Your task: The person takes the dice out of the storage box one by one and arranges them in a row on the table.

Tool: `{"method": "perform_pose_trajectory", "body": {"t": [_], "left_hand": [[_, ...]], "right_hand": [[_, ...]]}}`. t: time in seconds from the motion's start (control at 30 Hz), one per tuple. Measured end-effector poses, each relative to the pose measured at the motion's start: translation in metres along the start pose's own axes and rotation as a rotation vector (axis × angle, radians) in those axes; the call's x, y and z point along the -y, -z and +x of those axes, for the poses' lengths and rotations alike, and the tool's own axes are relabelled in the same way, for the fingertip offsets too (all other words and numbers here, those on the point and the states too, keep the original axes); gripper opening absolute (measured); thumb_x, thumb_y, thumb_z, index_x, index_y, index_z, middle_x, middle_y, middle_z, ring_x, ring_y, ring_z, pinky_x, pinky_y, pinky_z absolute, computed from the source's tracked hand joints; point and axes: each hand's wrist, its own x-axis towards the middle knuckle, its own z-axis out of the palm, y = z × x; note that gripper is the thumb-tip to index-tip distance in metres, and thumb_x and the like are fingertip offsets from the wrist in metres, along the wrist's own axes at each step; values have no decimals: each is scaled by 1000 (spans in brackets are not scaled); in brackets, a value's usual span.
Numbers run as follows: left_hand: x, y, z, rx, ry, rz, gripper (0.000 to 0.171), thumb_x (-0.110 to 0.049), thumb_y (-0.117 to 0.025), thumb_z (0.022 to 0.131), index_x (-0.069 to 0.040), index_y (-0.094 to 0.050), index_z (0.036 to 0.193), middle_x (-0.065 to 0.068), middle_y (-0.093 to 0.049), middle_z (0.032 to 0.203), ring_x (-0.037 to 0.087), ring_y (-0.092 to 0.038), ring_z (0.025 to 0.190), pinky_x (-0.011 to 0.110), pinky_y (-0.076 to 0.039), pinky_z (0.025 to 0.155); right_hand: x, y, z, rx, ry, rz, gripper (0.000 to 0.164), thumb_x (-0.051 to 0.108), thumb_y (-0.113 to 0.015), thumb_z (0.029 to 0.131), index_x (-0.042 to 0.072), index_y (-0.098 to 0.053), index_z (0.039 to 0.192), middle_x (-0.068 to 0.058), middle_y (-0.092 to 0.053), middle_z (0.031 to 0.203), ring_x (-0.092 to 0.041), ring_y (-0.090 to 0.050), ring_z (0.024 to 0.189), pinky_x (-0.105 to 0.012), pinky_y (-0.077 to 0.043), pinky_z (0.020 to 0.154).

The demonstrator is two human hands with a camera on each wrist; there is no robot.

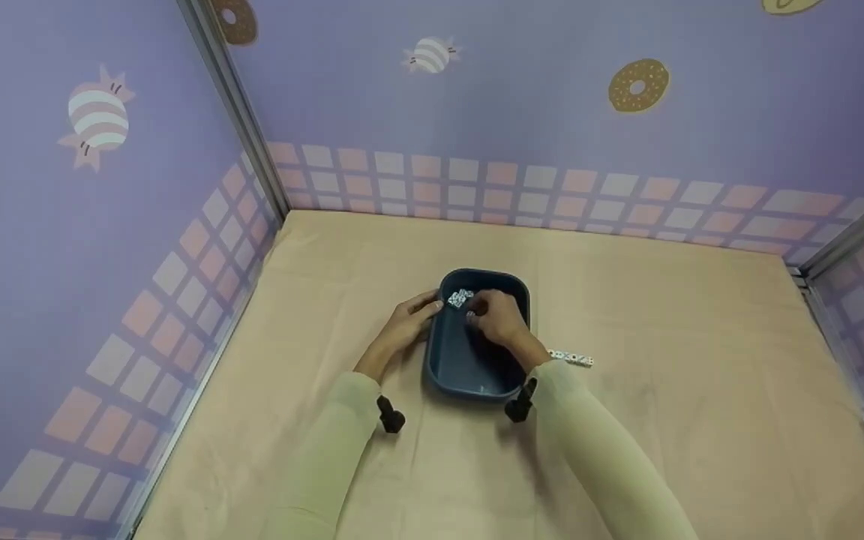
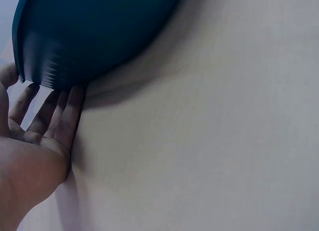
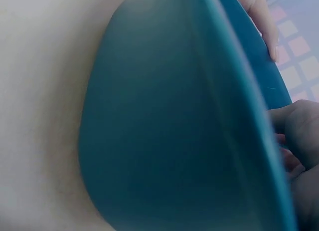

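A dark blue rectangular plastic tub [image 1: 469, 367] stands on the cloth-covered table. At its left side, my left hand [image 1: 408, 322] holds the wall, the thumb over the rim and the fingers [image 2: 67, 114] against the outside. My right hand [image 1: 501, 319] reaches down into the tub with curled fingers, and a small white dotted piece, apparently a die [image 1: 471, 316], shows at its fingertips. Beside it, a cluster of white dice [image 1: 459, 298] lies near the tub's far left corner. In the right wrist view, the tub wall partly hides the right fingers.
Right of the tub, a short row of white dotted pieces [image 1: 573, 358] lies on the beige cloth [image 1: 672, 390], partly behind the right forearm. Patterned purple walls [image 1: 522, 112] enclose the table at the back and sides.
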Motion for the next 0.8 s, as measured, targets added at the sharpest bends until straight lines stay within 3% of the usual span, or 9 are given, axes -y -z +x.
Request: {"method": "perform_pose_trajectory", "body": {"t": [0.23,0.47,0.7,0.8], "left_hand": [[0,-2,0,6,-22,3,52,-31,-61,110,-7,-53,156,15,-56,155,30,-57,139,43,-44,117],[1,-4,1,1,-9,-16,52,-31,-62,109,-9,-54,155,13,-56,155,30,-58,138,42,-46,116],[0,-2,1,-5,14,-60,51,-30,-64,109,-9,-55,155,14,-58,152,32,-63,133,40,-55,105],[0,0,1,-4,25,-58,51,-30,-63,109,-10,-55,155,13,-58,153,31,-63,132,39,-56,103]], "right_hand": [[0,-1,-1,27,6,-79,17,4,-79,94,0,-75,110,-13,-71,106,-25,-65,97,-44,-58,86],[-1,-3,-2,42,45,-179,10,6,-79,94,3,-70,96,-10,-65,96,-26,-61,90,-44,-54,81],[3,-5,-2,20,144,-205,6,4,-77,95,1,-73,99,-10,-66,96,-26,-62,91,-44,-56,81],[7,-3,-6,16,224,-204,7,4,-75,97,1,-73,103,-8,-65,96,-24,-61,90,-42,-56,81]]}}
